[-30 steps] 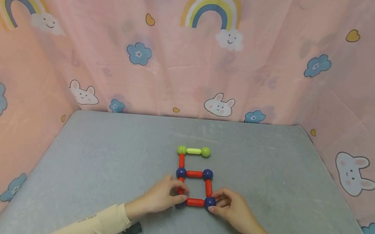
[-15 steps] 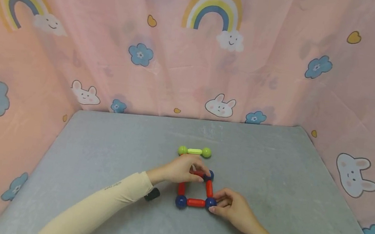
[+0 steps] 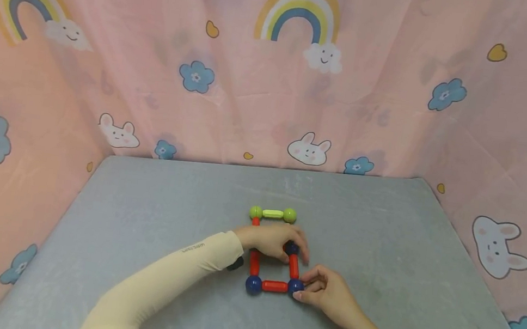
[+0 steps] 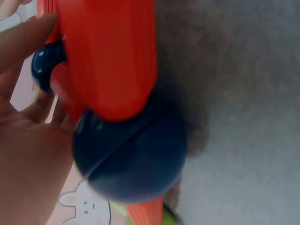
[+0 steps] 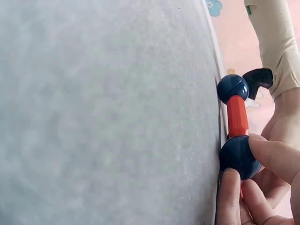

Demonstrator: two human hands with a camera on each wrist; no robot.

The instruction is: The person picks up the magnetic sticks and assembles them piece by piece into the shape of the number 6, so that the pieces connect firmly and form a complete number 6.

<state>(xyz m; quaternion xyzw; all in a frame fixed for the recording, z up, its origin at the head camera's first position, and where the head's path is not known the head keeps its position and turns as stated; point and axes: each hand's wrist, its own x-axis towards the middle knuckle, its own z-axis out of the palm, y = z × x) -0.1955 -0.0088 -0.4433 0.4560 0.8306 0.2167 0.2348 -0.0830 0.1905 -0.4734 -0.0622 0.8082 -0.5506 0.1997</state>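
Observation:
A flat figure of red rods (image 3: pixel 275 286) and blue balls makes a square, with a red rod leading up to a green ball, a green rod (image 3: pixel 273 214) and another green ball (image 3: pixel 289 215). My left hand (image 3: pixel 274 240) reaches across the square, its thumb and fingers around the upper-right blue ball (image 3: pixel 291 248). Under that hand the upper-left blue ball is hidden in the head view, but this blue ball (image 4: pixel 129 154) fills the left wrist view. My right hand (image 3: pixel 329 293) pinches the lower-right blue ball (image 5: pixel 240 157) between thumb and fingers.
The figure lies on a grey table (image 3: pixel 165 202). A pink curtain (image 3: pixel 230 111) with rainbows and rabbits rises behind the table and along both sides. The lower-left blue ball (image 3: pixel 253 284) sits untouched at the near corner.
My left hand has left the lower-left ball and moved up and right to the upper-right ball, its fingers now reaching past it. The right hand keeps its pinch in place.

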